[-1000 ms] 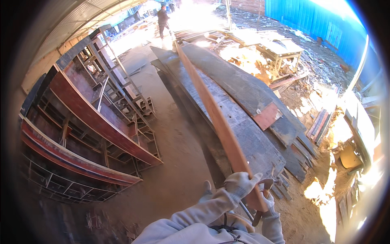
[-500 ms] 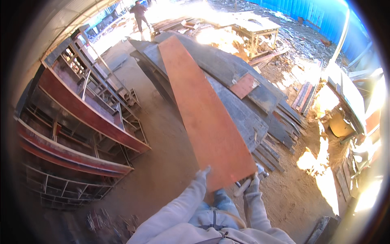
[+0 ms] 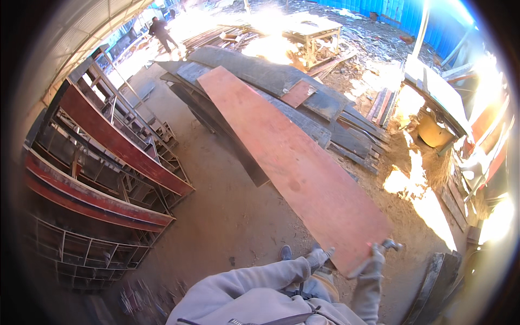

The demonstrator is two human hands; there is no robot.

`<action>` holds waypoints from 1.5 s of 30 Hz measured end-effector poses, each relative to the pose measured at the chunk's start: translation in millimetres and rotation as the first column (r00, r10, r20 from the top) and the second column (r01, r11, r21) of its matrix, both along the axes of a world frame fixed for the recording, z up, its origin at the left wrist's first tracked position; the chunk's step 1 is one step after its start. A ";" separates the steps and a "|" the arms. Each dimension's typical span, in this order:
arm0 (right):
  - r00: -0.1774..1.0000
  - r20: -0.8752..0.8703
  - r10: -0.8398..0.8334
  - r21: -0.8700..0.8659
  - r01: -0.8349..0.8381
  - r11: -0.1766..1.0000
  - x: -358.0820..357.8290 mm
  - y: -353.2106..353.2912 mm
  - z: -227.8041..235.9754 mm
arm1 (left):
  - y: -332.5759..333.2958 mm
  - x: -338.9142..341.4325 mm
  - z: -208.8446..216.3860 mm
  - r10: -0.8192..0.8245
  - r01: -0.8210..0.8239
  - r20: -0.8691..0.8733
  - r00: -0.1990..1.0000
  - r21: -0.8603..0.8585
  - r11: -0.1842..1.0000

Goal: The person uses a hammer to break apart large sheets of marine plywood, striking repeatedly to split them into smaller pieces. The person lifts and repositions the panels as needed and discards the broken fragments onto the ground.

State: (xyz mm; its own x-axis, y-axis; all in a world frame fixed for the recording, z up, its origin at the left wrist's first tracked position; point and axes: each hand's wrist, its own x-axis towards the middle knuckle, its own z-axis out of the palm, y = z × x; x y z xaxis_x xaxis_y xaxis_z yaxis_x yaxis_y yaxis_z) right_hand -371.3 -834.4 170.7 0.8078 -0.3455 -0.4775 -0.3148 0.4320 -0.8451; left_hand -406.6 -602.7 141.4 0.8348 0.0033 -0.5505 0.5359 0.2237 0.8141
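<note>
A long reddish plywood board (image 3: 295, 173) slopes down toward me, its far end resting on a stack of dark boards (image 3: 265, 67). My left hand (image 3: 319, 258), gloved, grips the near left corner with the thumb over the top face. At the near right corner my right hand (image 3: 374, 261), also gloved, closes on the board's edge. A hammer (image 3: 391, 245) is held in that same hand, its metal head jutting past the board and its pale handle showing beneath my fingers. The fingers under the board are hidden.
Red-edged panel frames (image 3: 122, 143) stand at the left. A wooden table (image 3: 311, 30) and a person (image 3: 161, 35) are in the sunlit background. A yellow rounded object (image 3: 433, 131) sits under a bench at the right. Dark planks (image 3: 433, 290) lean near lower right.
The board's near end has swung to the right with both hands, and more of the dark stack's left edge shows. My view has shifted too.
</note>
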 end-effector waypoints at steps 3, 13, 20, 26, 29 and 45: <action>0.999 0.003 -0.047 -0.106 0.047 0.993 -55.3 -130.8 -6.7 | 10.9 3.8 -16.5 -0.043 -0.133 -0.379 0.925 -0.426 0.895; 0.728 -0.131 -0.673 -0.850 0.268 0.454 -327.2 -500.3 35.0 | 19.6 153.5 -2.1 0.401 -0.405 0.072 0.913 0.058 0.912; 0.512 0.112 -0.851 -0.834 0.515 0.200 -565.6 -619.5 100.5 | -252.1 87.2 24.7 0.038 -0.023 -0.045 0.998 0.294 0.956; 0.037 0.021 -0.999 -0.902 0.433 -0.003 -795.9 -680.0 149.7 | -512.0 31.3 46.2 -0.585 0.545 0.038 0.810 0.320 0.775; -0.205 0.269 -0.941 -0.960 0.018 -0.279 -850.9 -694.9 218.8 | -650.1 -10.7 80.9 -0.825 0.737 0.148 0.545 0.384 0.556; 0.197 -0.427 -0.883 -0.516 0.749 0.416 -453.3 -334.9 30.8 | -424.6 25.2 -75.7 -0.901 0.944 -0.298 0.314 0.201 0.262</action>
